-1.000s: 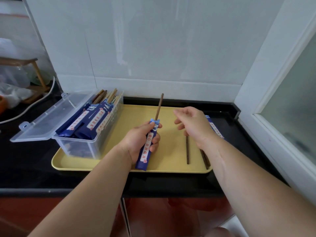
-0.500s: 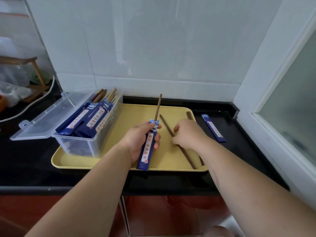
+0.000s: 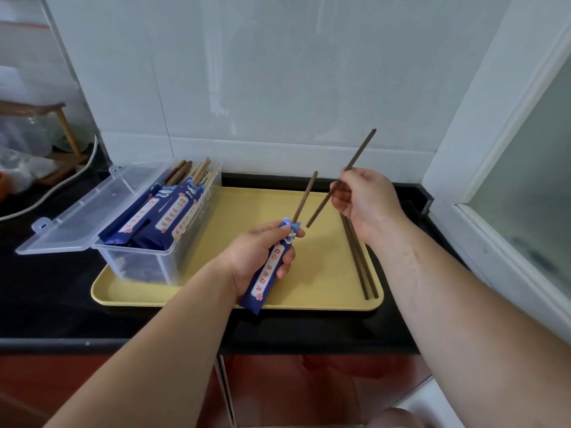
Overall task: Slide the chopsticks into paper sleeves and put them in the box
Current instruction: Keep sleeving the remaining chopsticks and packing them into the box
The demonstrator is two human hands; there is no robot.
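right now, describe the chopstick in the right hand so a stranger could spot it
Start at the yellow tray; above its right side is the right hand. The dark chopstick it pinches is tilted in the air, bare, unlike the pair lying flat on the tray and another chopstick stuck in the blue sleeve.

Red characters on the white strip of the paper sleeve (image 3: 266,273) are too blurred to read.
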